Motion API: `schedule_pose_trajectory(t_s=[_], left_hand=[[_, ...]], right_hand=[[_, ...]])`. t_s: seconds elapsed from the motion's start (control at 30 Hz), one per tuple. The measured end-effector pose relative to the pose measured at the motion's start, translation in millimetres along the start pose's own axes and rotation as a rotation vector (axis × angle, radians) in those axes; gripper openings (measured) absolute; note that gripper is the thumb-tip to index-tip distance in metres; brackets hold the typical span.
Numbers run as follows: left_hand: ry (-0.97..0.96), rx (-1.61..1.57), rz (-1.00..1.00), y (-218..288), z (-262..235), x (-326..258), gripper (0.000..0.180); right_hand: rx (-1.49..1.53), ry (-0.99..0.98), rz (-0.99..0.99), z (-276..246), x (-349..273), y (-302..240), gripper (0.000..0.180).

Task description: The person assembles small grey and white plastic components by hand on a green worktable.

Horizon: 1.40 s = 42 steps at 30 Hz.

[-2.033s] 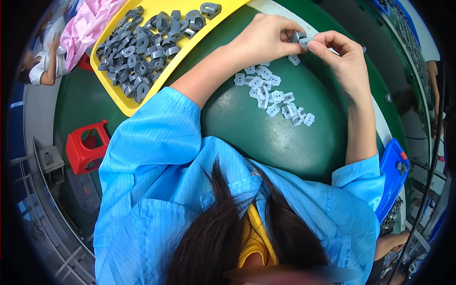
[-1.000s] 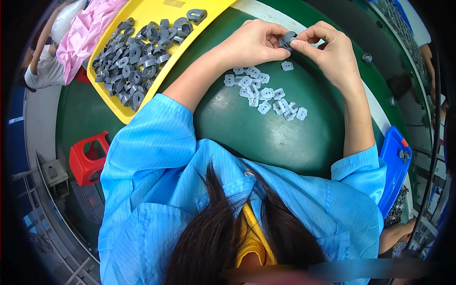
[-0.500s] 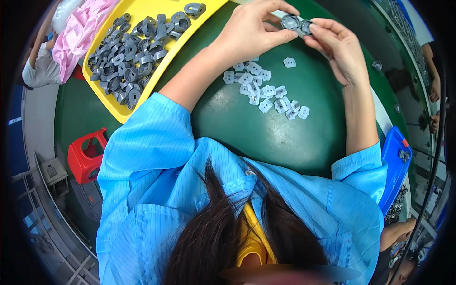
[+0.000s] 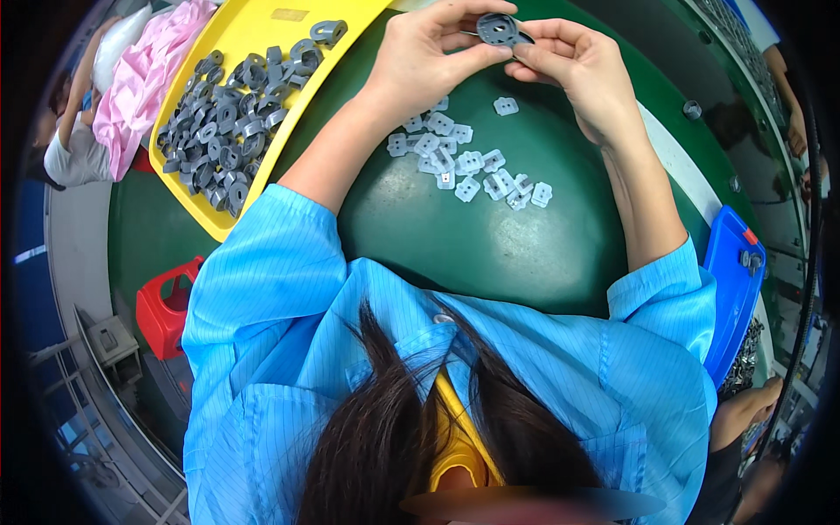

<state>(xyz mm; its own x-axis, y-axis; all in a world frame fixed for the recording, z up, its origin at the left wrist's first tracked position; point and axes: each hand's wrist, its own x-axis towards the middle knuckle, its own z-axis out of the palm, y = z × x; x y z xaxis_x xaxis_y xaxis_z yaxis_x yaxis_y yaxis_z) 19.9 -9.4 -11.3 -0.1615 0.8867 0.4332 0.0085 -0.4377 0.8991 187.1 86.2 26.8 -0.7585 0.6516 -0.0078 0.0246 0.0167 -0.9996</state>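
Note:
A round dark grey plastic part (image 4: 496, 30) with holes in its face is held up at the far side of the green table. My left hand (image 4: 424, 54) grips its rim between thumb and fingers. Pinched at the narrow tab on the part's right side is my right hand (image 4: 582, 74); the fingertips partly hide this tab. Below both hands, several small translucent plastic pieces (image 4: 470, 162) lie loosely grouped on the green table (image 4: 490, 254). One such piece (image 4: 506, 106) rests apart, nearer my right hand.
At the left, a yellow tray (image 4: 219, 35) holds many grey plastic parts (image 4: 229, 131). A blue tray (image 4: 728, 289) with a few grey pieces stands at the right. Pink cloth (image 4: 149, 79) and a red stool (image 4: 162, 306) are left. Other people's arms show at both sides.
Both hands have shifted left in the picture, as have the table things. The grey part has been turned, now showing its holed face instead of two hollow-looking sections.

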Motion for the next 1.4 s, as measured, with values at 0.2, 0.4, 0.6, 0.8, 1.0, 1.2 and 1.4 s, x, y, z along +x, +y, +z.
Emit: schedule_pose_trajectory(t_s=[0.2, 0.4, 0.6, 0.8, 1.0, 1.2, 1.4], left_hand=[[0.071, -0.063, -0.084, -2.0, 3.8, 5.0, 0.043], [0.084, 0.097, -0.051, 7.1, 13.3, 3.2, 0.038], [0.152, 0.381, -0.241, 3.0, 0.9, 3.7, 0.036], [0.113, 0.650, -0.269, 3.1, 2.1, 1.5, 0.038], [0.109, 0.710, -0.187, -2.1, 5.4, 5.0, 0.036], [0.106, 0.743, -0.062, 6.0, 10.7, 6.1, 0.036], [0.144, 0.877, 0.197, -3.8, 14.4, 6.4, 0.035]], right_hand=[[0.095, -0.063, 0.014, -22.1, 8.7, 9.8, 0.032], [0.123, 0.061, -0.022, -21.1, 18.7, 25.0, 0.026], [-0.689, 0.440, -0.122, -80.2, 31.0, 45.8, 0.035], [-0.830, 0.166, -0.283, -44.3, 13.1, 9.4, 0.017], [-1.069, -0.327, -0.529, 4.2, -15.7, 0.3, 0.024], [-0.886, -0.149, -0.195, -10.5, -8.4, -16.0, 0.016], [-0.377, 0.140, -0.162, -4.6, 10.7, 12.7, 0.014]])
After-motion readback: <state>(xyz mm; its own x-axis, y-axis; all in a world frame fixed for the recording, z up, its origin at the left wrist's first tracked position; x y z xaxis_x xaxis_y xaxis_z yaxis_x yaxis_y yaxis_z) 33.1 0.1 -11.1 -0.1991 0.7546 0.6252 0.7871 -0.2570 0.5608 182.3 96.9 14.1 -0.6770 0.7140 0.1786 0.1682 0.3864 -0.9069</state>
